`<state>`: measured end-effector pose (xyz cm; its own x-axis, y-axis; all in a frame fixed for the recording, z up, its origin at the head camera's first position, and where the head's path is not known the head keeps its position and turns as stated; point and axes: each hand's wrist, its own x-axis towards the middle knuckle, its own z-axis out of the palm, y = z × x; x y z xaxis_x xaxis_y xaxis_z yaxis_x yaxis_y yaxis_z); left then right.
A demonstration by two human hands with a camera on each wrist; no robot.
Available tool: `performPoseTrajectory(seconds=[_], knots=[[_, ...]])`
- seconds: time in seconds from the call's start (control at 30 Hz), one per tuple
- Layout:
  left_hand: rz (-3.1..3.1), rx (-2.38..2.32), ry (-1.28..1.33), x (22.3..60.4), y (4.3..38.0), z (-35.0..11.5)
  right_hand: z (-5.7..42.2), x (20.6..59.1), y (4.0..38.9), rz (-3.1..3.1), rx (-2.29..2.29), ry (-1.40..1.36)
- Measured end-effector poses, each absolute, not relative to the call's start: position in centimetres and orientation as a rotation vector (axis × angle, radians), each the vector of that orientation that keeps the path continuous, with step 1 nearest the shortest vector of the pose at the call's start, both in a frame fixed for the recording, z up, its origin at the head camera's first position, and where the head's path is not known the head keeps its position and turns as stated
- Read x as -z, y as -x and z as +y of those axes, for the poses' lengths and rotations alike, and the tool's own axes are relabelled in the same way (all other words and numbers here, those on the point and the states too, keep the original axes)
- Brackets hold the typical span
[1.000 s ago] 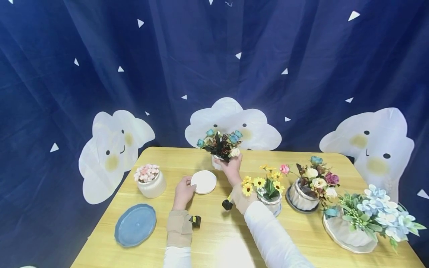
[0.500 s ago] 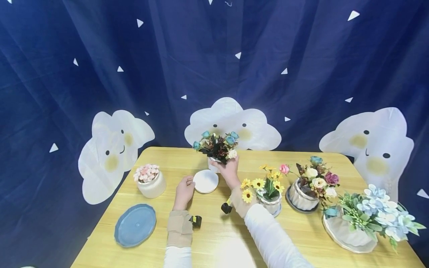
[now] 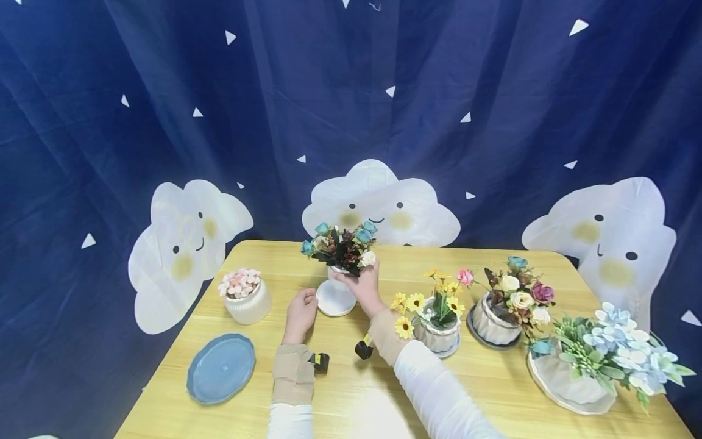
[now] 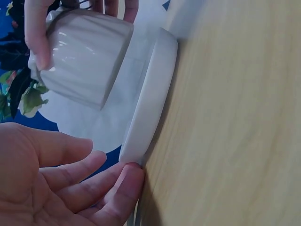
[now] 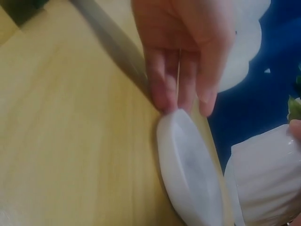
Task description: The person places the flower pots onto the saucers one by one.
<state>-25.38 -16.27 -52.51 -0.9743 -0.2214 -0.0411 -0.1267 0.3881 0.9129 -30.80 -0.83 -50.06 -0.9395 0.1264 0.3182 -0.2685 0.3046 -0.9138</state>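
My right hand [image 3: 366,289] grips a white ceramic flower pot [image 4: 87,59] by its rim. Teal and cream artificial roses [image 3: 341,247] with dark leaves fill the pot. In the left wrist view the pot hangs tilted, its base just above a round white saucer [image 4: 153,96] on the table. My left hand [image 3: 301,314] rests at the saucer's left side. Its fingertips touch the saucer's rim, the thumb standing apart, as the left wrist view shows. From the right wrist view the saucer [image 5: 188,174] lies below my left fingers [image 5: 164,94].
To the left stand a ribbed white pot of pink flowers [image 3: 249,305] and a blue plate [image 3: 222,369]. On the right are a pot of yellow daisies [image 3: 439,332], a pot of mixed roses [image 3: 493,320] and a pot of pale blue flowers [image 3: 581,378], all on saucers.
My right hand has carried the rose pot left and toward me, over the saucer. The saucer shifted slightly right at first, and the left fingers have stayed at its edge.
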Motion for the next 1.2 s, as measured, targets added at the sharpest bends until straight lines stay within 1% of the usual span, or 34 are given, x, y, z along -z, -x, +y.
performPoseTrajectory(seconds=[0.23, 0.7, 1.03, 1.2], knots=[[-2.54, 1.642, -0.304, 52.5, 25.5, -16.3, -1.7, 50.2, 30.1, -2.28, -1.596, -0.201], [-2.555, 1.613, -0.285, 52.6, 25.6, -16.4, -2.3, 50.6, 29.4, -2.328, -1.516, -0.249], [-2.549, 1.583, -0.282, 52.7, 25.7, -16.4, -2.4, 50.7, 28.8, -2.322, -1.628, -0.272], [-2.547, 1.589, -0.286, 52.8, 25.6, -16.4, -2.4, 51.1, 28.7, -2.352, -1.565, -0.281]])
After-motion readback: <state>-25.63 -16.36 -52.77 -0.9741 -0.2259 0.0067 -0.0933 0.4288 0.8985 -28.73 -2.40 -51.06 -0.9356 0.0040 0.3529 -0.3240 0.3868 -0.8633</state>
